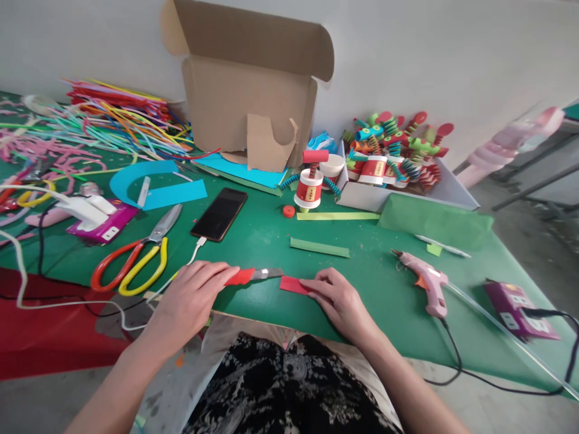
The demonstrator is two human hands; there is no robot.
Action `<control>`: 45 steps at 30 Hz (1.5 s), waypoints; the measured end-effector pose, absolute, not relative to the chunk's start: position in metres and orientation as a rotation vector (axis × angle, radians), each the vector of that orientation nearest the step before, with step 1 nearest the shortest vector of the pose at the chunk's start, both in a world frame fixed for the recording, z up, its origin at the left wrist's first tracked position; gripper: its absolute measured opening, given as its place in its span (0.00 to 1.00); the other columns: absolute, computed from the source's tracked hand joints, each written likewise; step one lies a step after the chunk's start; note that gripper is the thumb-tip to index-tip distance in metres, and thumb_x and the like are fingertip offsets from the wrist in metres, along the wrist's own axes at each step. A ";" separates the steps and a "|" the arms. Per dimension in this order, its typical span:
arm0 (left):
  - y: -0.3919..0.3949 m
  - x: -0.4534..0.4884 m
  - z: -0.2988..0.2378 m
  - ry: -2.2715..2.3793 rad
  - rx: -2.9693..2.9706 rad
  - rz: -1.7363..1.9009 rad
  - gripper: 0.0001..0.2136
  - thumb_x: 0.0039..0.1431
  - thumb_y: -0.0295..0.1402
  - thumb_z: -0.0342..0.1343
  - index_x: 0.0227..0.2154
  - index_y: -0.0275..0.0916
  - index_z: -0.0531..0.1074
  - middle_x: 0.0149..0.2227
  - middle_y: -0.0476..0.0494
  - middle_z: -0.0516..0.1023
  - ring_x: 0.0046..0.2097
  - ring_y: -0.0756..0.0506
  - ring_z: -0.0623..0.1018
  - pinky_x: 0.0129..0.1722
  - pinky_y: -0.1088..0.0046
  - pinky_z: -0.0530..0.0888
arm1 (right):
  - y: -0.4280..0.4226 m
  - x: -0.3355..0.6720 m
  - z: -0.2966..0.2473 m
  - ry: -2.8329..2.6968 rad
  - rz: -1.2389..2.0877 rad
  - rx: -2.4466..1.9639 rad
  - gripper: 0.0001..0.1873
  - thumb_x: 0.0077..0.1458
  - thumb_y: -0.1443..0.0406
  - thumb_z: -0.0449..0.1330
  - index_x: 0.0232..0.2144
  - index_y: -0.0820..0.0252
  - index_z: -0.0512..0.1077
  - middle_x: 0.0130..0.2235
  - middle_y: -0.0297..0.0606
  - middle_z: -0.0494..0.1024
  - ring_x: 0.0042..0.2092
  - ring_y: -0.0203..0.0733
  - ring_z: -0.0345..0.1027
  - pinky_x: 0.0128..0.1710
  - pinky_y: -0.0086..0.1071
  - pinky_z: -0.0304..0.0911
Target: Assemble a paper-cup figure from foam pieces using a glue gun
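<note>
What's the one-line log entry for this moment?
left hand: holds red-handled cutter | right hand: touches red paper piece | glue gun: on green table, unheld

The left hand (192,294) hides part of the red-handled metal knife (241,276); the right hand (339,299) partly covers the red paper rectangle (292,284).

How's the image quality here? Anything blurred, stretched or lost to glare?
Head view, centre: left hand, red-handled knife, red paper and right hand show fairly clearly; head view, upper right: the pink object looks smeared and stretched, too blurred to identify; head view, around the hands: light looks soft, with no strong glare hiding them.
</note>
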State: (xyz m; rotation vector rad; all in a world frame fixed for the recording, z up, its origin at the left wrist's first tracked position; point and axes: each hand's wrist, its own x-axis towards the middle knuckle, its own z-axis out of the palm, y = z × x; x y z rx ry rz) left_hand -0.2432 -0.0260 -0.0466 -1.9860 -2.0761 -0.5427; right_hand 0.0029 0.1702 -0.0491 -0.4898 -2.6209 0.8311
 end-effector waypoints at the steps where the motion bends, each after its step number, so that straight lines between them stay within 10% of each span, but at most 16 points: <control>1: -0.026 -0.243 -0.046 -2.074 -1.994 -0.543 0.18 0.65 0.23 0.44 0.53 0.38 0.70 0.48 0.38 0.78 0.46 0.40 0.75 0.45 0.59 0.72 | 0.170 0.003 -0.049 -2.625 0.827 -0.490 0.16 0.65 0.65 0.52 0.50 0.51 0.76 0.39 0.41 0.71 0.39 0.41 0.68 0.38 0.34 0.69; 45: -0.037 -0.246 -0.041 -2.137 -2.128 -0.444 0.20 0.64 0.21 0.42 0.57 0.37 0.68 0.51 0.38 0.76 0.49 0.40 0.73 0.49 0.58 0.70 | 0.170 0.002 -0.050 -2.690 0.740 -0.426 0.18 0.65 0.68 0.49 0.50 0.52 0.76 0.38 0.42 0.70 0.38 0.41 0.64 0.37 0.34 0.67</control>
